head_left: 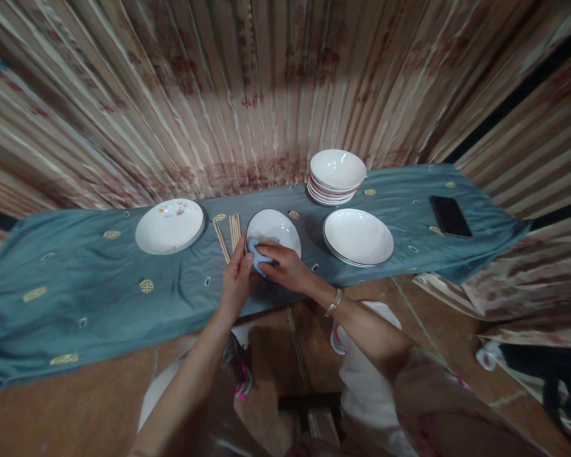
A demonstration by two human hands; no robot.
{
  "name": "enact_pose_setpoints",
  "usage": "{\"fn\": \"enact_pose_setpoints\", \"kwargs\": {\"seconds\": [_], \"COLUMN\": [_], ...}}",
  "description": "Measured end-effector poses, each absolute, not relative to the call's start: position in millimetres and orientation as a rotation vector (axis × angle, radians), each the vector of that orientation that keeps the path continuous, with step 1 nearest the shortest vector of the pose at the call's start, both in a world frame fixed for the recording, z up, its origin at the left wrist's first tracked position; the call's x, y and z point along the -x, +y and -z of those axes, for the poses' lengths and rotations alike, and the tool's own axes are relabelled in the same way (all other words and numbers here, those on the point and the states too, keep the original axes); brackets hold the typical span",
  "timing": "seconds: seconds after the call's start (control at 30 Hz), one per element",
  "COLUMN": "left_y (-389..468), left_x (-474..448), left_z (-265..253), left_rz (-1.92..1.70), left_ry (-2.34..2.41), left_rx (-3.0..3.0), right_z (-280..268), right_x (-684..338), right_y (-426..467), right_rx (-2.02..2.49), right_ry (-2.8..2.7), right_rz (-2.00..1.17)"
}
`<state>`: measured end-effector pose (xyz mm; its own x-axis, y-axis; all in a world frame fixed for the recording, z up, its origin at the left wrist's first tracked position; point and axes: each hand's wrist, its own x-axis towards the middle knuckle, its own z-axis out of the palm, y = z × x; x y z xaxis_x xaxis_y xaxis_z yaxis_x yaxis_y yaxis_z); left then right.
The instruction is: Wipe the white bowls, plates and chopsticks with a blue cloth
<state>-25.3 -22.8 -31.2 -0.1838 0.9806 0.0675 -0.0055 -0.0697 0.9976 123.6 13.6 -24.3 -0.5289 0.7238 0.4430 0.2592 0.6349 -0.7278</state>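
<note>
A white bowl (278, 223) is held tilted near the front edge of the cloth-covered table. My left hand (236, 279) grips its left rim, fingers closed with the thumb on the near side. Bunched under the fingers of my right hand (285, 265) is a light blue cloth (258, 252), pressed against the bowl's inner near side. Part of the bowl's lower rim is hidden by my hands. Just left of the bowl lie several wooden chopsticks (235, 230), partly covered by my left hand.
On the blue-green tablecloth (109, 292), plates with a floral top one (166, 225) lie at left. A stack of bowls (337, 174) stands at the back right, with shallow white dishes (359, 236) before it. Farther right lies a black phone (450, 216). A pleated curtain (266, 114) hangs behind.
</note>
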Motion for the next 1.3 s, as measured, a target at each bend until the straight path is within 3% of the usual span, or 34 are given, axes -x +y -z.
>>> {"fn": "enact_pose_setpoints", "kwargs": {"seconds": [0.9, 1.3], "left_y": [-29, -21], "left_x": [19, 27], "left_z": [20, 17], "left_rz": [-1.325, -1.438], "left_ry": [1.248, 1.258], "left_rx": [-1.090, -0.851], "right_z": [41, 50], "right_x": [-127, -151], "right_y": [54, 62], "right_rx": [1.112, 1.294], "right_ry": [-2.089, -2.214], "right_rz": [-0.318, -0.341]}}
